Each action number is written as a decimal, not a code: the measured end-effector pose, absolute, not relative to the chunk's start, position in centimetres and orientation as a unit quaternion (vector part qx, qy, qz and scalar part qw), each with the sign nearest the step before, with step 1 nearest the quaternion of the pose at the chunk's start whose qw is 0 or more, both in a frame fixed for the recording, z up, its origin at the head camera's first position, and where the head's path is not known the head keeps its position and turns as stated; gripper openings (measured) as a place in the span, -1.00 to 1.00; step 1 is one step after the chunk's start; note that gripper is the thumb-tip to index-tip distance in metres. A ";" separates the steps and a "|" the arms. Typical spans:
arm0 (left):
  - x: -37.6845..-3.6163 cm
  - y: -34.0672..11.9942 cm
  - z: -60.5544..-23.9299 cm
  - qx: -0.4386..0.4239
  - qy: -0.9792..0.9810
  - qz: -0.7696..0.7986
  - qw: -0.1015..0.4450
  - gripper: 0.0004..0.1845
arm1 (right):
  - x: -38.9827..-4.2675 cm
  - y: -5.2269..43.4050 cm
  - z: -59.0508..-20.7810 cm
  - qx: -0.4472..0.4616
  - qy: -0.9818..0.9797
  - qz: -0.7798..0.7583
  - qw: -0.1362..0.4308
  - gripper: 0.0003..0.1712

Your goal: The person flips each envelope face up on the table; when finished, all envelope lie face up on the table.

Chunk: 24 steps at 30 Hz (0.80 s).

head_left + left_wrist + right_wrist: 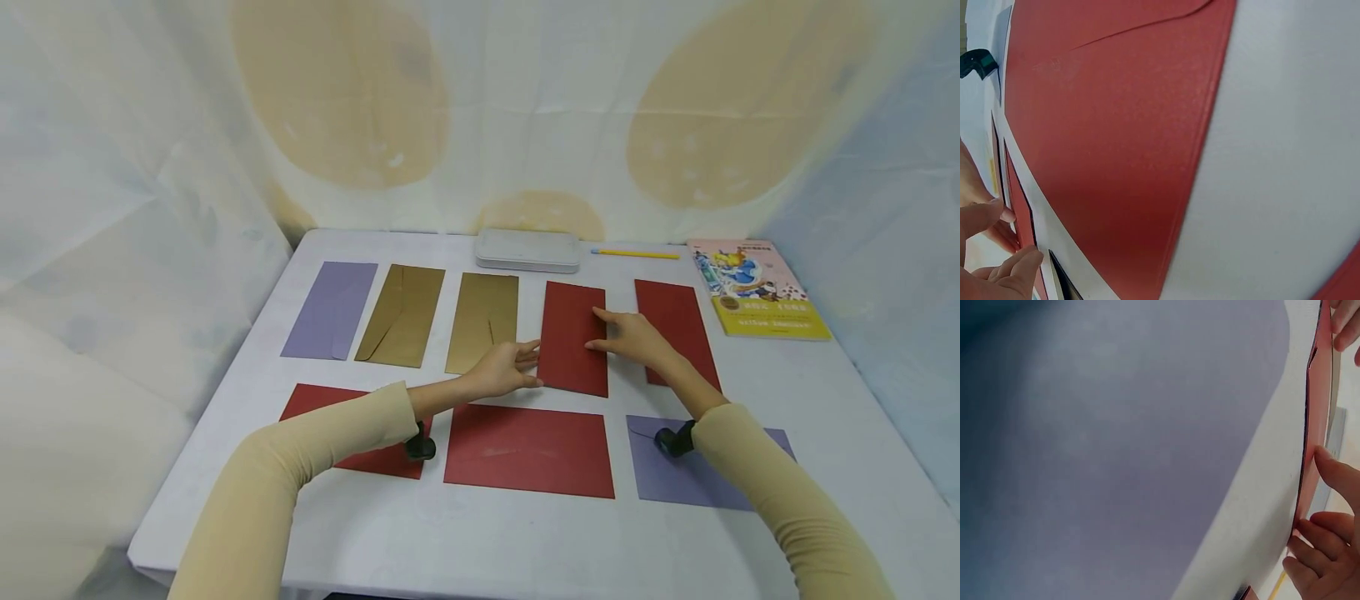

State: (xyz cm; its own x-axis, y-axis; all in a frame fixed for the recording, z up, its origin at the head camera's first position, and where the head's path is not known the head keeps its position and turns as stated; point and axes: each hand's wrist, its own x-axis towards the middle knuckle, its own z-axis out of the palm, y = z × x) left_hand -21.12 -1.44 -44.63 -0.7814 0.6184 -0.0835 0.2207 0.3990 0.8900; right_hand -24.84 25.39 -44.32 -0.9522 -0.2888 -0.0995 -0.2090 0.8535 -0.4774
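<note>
A dark red envelope [573, 337] lies upright in the back row on the white table [480, 533]. My left hand [534, 364] pinches its left edge between thumb and fingers [1019, 262]. My right hand [594, 329] holds its right edge, index finger and thumb over the top. In the right wrist view the envelope [1315, 425] shows edge-on, with the right hand's thumb [1338, 478] on one face and curled fingers on the other. A larger red envelope [1116, 125] fills the left wrist view, and a purple envelope [1116, 456] fills the right wrist view.
The back row holds a purple envelope [332, 310], two gold envelopes [402, 315] [483, 322] and another red one [675, 325]. In front lie red envelopes [352, 433] [528, 450] and a purple one [697, 467]. A grey case [527, 250], yellow pencil [633, 253] and book [761, 287] line the back edge.
</note>
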 end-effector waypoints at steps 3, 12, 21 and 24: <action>-21.0 -1.5 -44.6 0.278 0.821 0.464 0.185 -0.23 | -24.7 25.5 -44.2 -0.133 0.959 -0.233 0.086 -0.07; -20.9 -1.5 -44.6 0.425 0.846 0.307 0.097 -0.37 | -23.4 25.9 -42.6 -0.153 0.956 -0.230 0.102 -0.11; -20.9 -1.3 -44.6 0.445 0.846 0.271 0.111 -0.40 | -22.5 26.0 -42.9 -0.172 0.952 -0.230 0.110 -0.22; -20.9 -1.3 -44.6 0.445 0.847 0.269 0.110 -0.41 | -22.6 25.9 -43.1 -0.175 0.952 -0.229 0.107 -0.22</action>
State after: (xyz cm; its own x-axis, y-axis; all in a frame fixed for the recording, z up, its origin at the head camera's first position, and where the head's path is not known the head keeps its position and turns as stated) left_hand -20.85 -1.35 -44.60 -0.5796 0.8132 0.0529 0.6949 0.4593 0.5533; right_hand -22.60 25.86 -43.14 -0.9159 -0.3818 -0.1241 -0.2836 0.8341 -0.4731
